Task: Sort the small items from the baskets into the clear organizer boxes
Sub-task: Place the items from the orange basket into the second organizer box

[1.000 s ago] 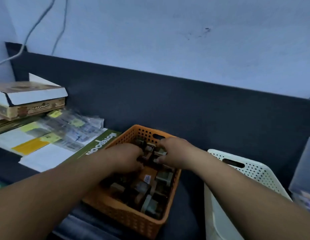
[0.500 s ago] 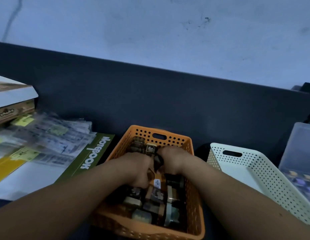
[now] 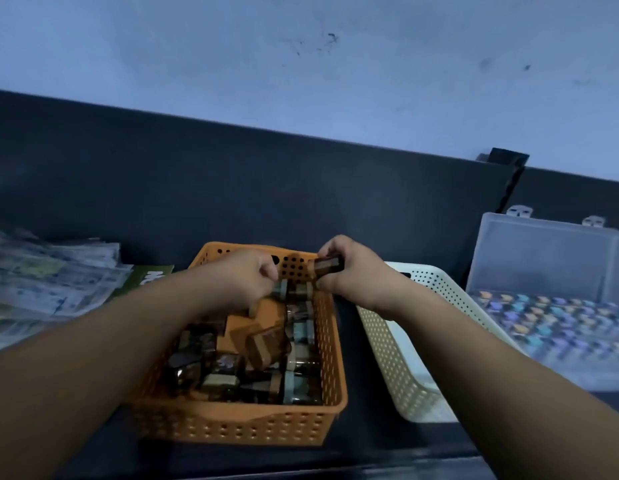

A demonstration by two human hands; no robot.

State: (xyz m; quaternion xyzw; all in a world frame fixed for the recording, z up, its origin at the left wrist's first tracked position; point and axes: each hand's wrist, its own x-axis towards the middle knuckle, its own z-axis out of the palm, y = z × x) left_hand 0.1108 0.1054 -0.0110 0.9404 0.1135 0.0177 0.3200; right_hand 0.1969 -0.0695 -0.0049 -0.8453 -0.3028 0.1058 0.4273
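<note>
Clear plastic organizer box (image 3: 543, 265), lid up, sits far right, beyond the white basket (image 3: 398, 341). Over the orange basket's (image 3: 238, 427) far rim the right hand (image 3: 353, 275) pinches a small dark piece (image 3: 327, 265). Carried across loosely, it could drop into the white basket instead. The left hand (image 3: 245, 282) is curled among the other pieces (image 3: 266, 344); whether it grips one I cannot tell.
</note>
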